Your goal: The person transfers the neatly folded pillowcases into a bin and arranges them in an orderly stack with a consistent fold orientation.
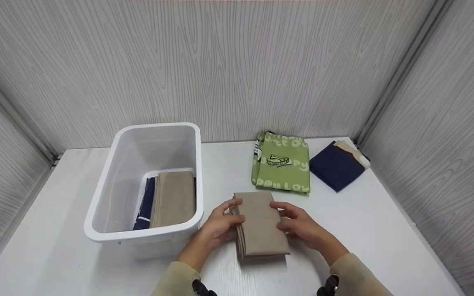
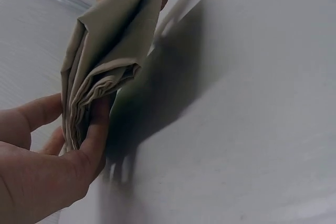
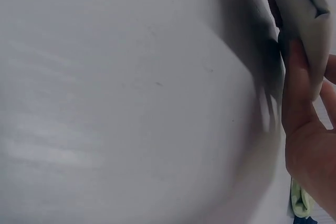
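A folded brown cloth [image 1: 263,228], several layers thick, is held just above the white table between both hands. My left hand [image 1: 219,225] grips its left edge, with fingertips on the top face and other fingers underneath. On the opposite edge, my right hand [image 1: 303,227] pinches the cloth in the same way. The left wrist view shows the stacked folds of the cloth [image 2: 105,56] and its shadow on the table. Only a corner of the cloth [image 3: 302,14] enters the right wrist view.
Left of the hands stands a white plastic bin [image 1: 101,197] with a folded brown cloth [image 1: 174,199] and a navy cloth [image 1: 146,201] inside. Behind the hands lie a folded green printed cloth [image 1: 284,164] and a navy cloth with tan parts [image 1: 335,166]. Wood-patterned panels [image 1: 228,70] enclose the table.
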